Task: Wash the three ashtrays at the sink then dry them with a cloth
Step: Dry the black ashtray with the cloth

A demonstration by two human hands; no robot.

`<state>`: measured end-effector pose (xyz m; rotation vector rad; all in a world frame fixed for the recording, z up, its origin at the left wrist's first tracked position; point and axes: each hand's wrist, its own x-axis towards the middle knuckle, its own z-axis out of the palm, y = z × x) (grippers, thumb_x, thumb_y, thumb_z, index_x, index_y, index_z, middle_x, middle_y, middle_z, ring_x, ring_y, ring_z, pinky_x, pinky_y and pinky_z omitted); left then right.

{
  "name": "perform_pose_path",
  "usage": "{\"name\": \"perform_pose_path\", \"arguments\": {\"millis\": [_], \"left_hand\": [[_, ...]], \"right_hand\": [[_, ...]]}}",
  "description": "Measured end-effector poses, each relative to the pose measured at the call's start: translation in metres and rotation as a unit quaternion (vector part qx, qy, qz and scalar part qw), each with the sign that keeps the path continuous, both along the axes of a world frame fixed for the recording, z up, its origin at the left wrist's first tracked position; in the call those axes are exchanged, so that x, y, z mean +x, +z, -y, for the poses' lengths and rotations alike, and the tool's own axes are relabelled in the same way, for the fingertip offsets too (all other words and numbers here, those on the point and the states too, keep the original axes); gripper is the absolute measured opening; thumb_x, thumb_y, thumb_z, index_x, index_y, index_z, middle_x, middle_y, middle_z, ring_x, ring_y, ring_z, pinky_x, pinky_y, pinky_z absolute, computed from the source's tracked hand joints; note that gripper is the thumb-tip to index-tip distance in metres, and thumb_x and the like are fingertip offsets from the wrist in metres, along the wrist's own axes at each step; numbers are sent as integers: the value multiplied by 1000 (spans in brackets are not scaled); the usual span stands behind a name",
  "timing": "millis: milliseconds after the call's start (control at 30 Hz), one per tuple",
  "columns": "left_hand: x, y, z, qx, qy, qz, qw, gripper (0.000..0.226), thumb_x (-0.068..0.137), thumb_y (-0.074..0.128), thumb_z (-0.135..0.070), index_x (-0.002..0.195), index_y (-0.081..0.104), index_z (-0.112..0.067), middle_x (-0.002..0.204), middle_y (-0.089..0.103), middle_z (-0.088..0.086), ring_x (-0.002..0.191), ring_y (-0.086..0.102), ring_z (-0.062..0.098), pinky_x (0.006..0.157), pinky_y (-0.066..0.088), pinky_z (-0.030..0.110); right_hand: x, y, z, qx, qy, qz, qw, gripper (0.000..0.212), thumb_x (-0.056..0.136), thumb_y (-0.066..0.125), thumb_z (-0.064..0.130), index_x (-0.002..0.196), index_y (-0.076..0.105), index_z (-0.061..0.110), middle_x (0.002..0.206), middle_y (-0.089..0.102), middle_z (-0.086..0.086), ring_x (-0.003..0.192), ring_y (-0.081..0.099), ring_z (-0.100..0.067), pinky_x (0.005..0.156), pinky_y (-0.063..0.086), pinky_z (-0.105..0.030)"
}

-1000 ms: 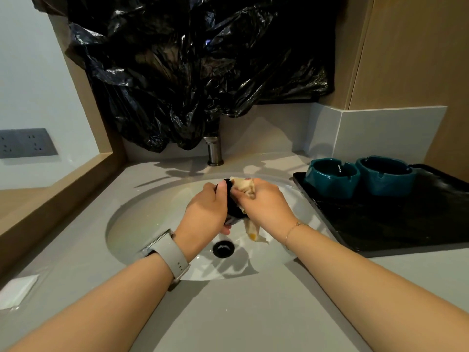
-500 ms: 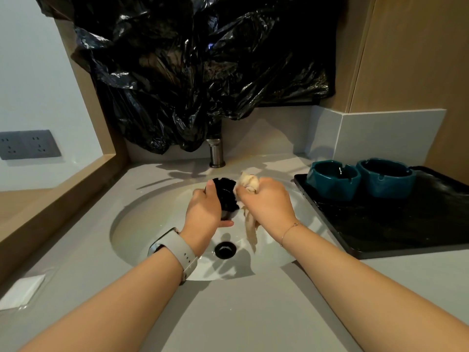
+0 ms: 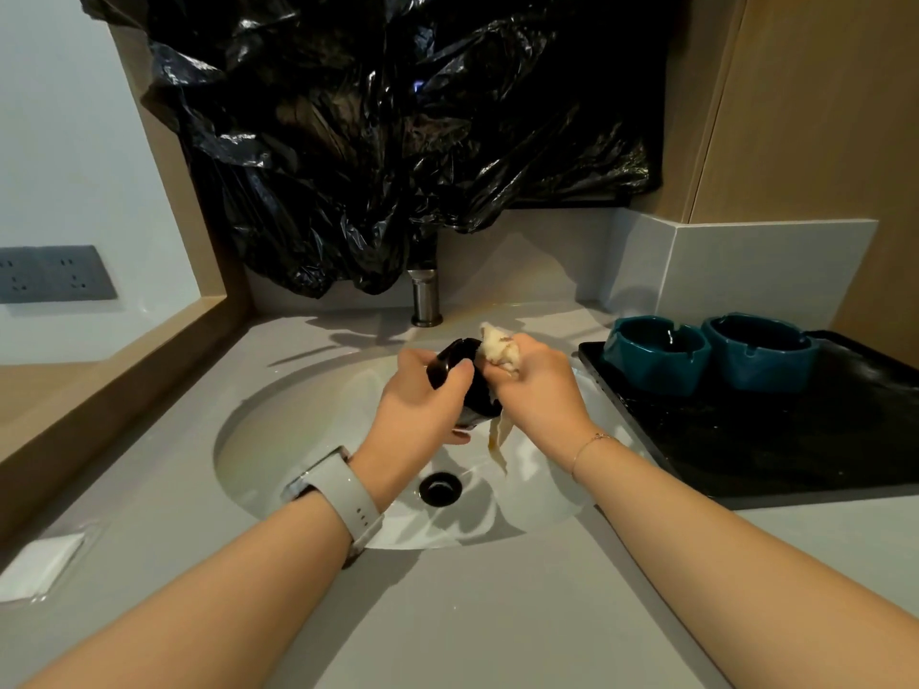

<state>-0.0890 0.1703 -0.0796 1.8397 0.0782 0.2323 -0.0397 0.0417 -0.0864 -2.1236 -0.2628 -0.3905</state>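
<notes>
From the head view, my left hand (image 3: 422, 405) is clamped around a dark glossy ashtray (image 3: 460, 375) held above the white oval sink basin (image 3: 298, 440), just in front of the steel tap (image 3: 425, 300). My right hand (image 3: 537, 390) is closed on a crumpled cream cloth (image 3: 497, 345), pressed against the ashtray. Two teal ceramic ashtrays (image 3: 656, 353) sit side by side on the black tray (image 3: 795, 440) to the right of the basin. I judge this is wiping the third ashtray; next I should turn it, then set it on the tray.
</notes>
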Motion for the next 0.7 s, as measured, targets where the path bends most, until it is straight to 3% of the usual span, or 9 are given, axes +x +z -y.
{"name": "perform_pose_path", "arguments": {"millis": [100,167,267,367,467,533,600,700], "left_hand": [[1,8,-15,69,-43,-34,996,46,93,50,-60,110,56,-17,92,73,5,63,72,17,54,56,31],[1,9,-19,136,-28,-28,990,63,91,41,-70,96,64,-11,74,70,3,49,62,13,50,43,23],[4,5,-13,176,40,19,983,68,95,36,-65,68,51,-5,51,51,4,46,49,15,50,38,24],[7,-1,-8,186,101,59,975,60,98,36,-58,76,53,-5,58,54,3,57,56,22,54,39,30],[8,-2,-10,201,129,76,968,52,99,36,-56,87,54,-9,69,60,4,67,62,24,60,44,32],[5,-4,-9,203,118,80,969,49,99,37,-56,90,54,-11,72,61,3,68,63,22,61,46,32],[1,-5,-4,208,93,76,971,45,98,40,-56,93,53,-13,73,62,0,68,63,17,57,44,27],[-1,-2,5,219,92,77,968,38,99,43,-51,96,51,-14,76,59,-4,69,54,5,51,31,16]], "right_hand": [[-3,3,0,-27,31,30,999,13,90,57,22,86,56,10,75,63,-6,73,61,-23,63,50,-37],[-5,5,-2,-51,36,43,997,10,88,56,20,85,56,10,74,62,-7,71,60,-23,62,50,-38],[-5,0,-4,-25,17,18,999,12,85,56,19,87,58,8,74,64,-9,71,62,-24,64,54,-41],[-8,-4,-9,33,2,-110,993,22,80,58,29,78,65,7,71,69,-14,66,68,-30,63,59,-43],[-10,3,-14,127,22,-294,947,25,78,61,23,91,67,3,85,72,-25,74,72,-38,66,60,-51],[-9,5,-12,144,32,-329,933,22,81,61,19,95,64,2,89,71,-27,77,72,-39,65,60,-51],[-8,2,-10,112,7,-271,956,19,83,60,25,85,67,7,80,72,-19,71,72,-34,61,61,-48],[-5,0,-2,-51,-40,-65,996,26,87,57,36,81,61,11,75,66,-9,73,63,-28,64,56,-40]]}}
